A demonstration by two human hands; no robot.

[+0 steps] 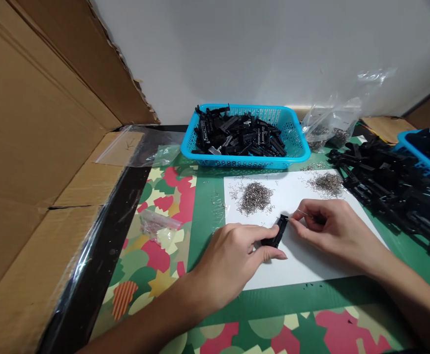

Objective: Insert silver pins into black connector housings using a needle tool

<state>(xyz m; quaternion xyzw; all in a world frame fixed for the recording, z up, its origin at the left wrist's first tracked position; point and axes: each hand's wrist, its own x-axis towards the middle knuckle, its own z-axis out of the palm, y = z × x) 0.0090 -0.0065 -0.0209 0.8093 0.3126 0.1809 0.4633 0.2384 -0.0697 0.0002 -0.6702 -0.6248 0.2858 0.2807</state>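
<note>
My left hand (pixel 242 250) grips a small black plastic part (pixel 281 230) between thumb and fingers, tilted over a white sheet of paper (pixel 296 273). Close to the upper end of that part, my right hand (pixel 323 223) is closed in a pinch. A thin metal piece (pixel 304 213) shows at its fingertips, too fine to name its kind. Just beyond the hands lies a pile of small bent metal wire pieces (pixel 255 198) on the paper. A second wire pile (pixel 326 184) lies at the paper's far right corner.
A blue basket (pixel 250 161) full of black plastic parts stands against the wall. More black parts (pixel 395 189) are heaped at right, beside another blue basket (pixel 427 156). Plastic bags (pixel 327 123) with metal pieces stand behind. Cardboard (pixel 45 123) walls the left; a small bag (pixel 159 226) lies nearby.
</note>
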